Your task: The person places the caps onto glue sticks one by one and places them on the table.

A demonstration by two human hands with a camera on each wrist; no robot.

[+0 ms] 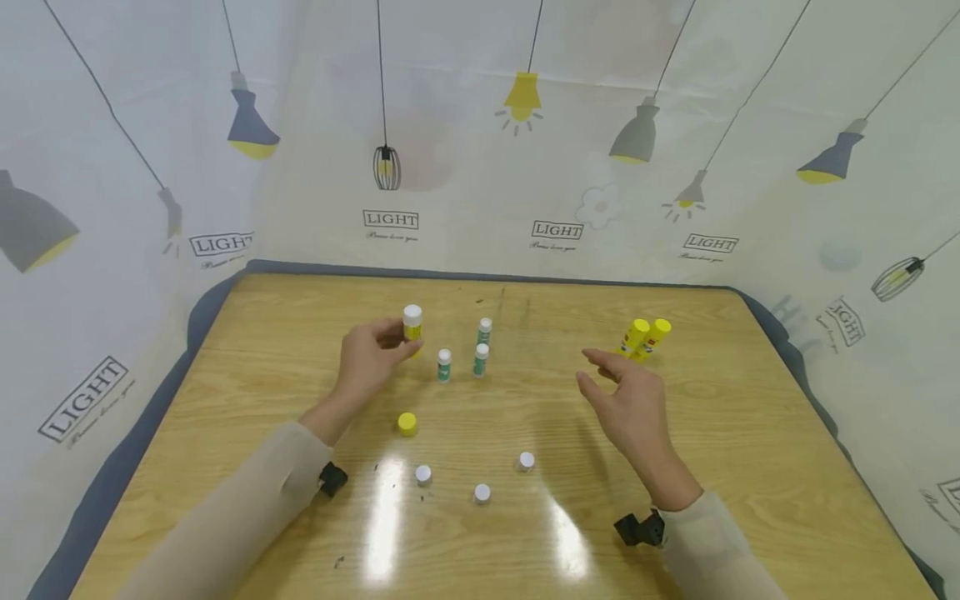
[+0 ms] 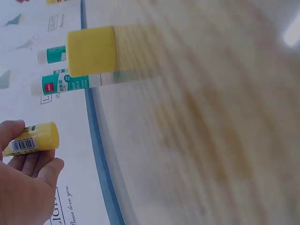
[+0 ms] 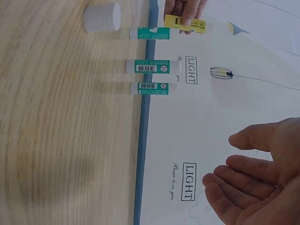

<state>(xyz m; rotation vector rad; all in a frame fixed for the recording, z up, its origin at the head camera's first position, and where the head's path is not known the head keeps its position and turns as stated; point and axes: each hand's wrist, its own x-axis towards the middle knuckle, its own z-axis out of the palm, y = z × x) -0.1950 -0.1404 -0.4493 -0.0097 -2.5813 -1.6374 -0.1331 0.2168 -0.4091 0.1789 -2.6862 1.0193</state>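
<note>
My left hand (image 1: 367, 358) grips a yellow glue stick (image 1: 413, 327) with a white top, held upright at the back left of the table; its barcode label faces the left wrist view. Just right of it stand three green-and-white glue sticks: one (image 1: 445, 367) in front, another (image 1: 481, 361) beside it, and a third (image 1: 485, 330) behind. My right hand (image 1: 633, 408) hovers with nothing in it, thumb and fingers apart, in front of two yellow glue sticks (image 1: 636, 335) at the back right. In the right wrist view its fingers (image 3: 248, 183) are loosely extended.
A yellow cap (image 1: 407, 424) lies on the wooden table (image 1: 300, 542) before the green sticks. Nearer to me are three white caps, on the left (image 1: 423, 475), middle (image 1: 482, 494) and right (image 1: 527, 461). A lamp-printed curtain (image 1: 465, 175) surrounds the table's back and sides.
</note>
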